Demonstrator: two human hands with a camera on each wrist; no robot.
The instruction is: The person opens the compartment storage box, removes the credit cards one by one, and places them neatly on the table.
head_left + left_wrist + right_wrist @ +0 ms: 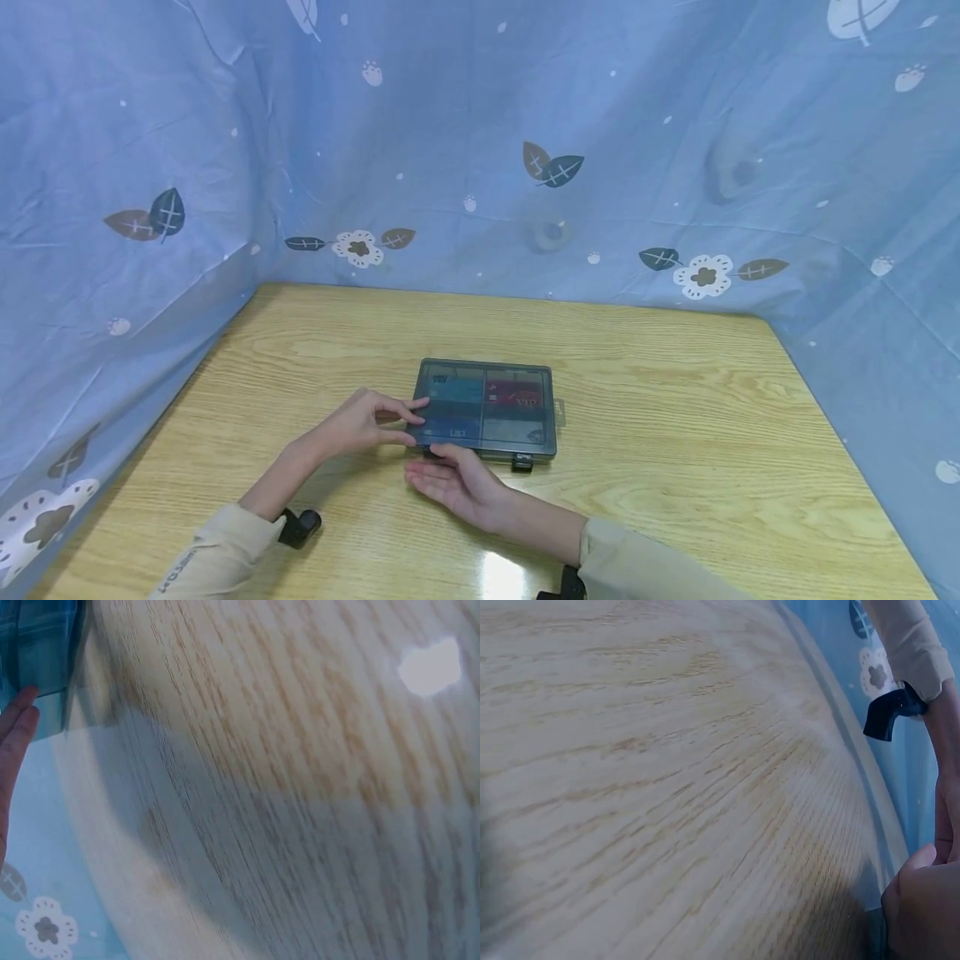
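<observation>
A flat storage box [482, 433] of dark see-through plastic lies on the table, lid down, with coloured cards showing through it. My left hand [363, 425] is at its left side, with fingertips on the lid and the thumb at the front left corner. In the left wrist view, its fingers [16, 739] lie against the bluish box [41, 656]. My right hand [465, 492] is turned palm up before the box, its thumb at the front edge by the left latch, which it partly hides. The right latch [522, 462] juts out in front.
The box rests on a wood-grain table [675, 467]. A blue patterned cloth [465, 150] hangs behind and at both sides. A small hanging tab [559, 412] sticks out from the box's right side. Black wrist mounts [300, 528] are worn near both sleeves.
</observation>
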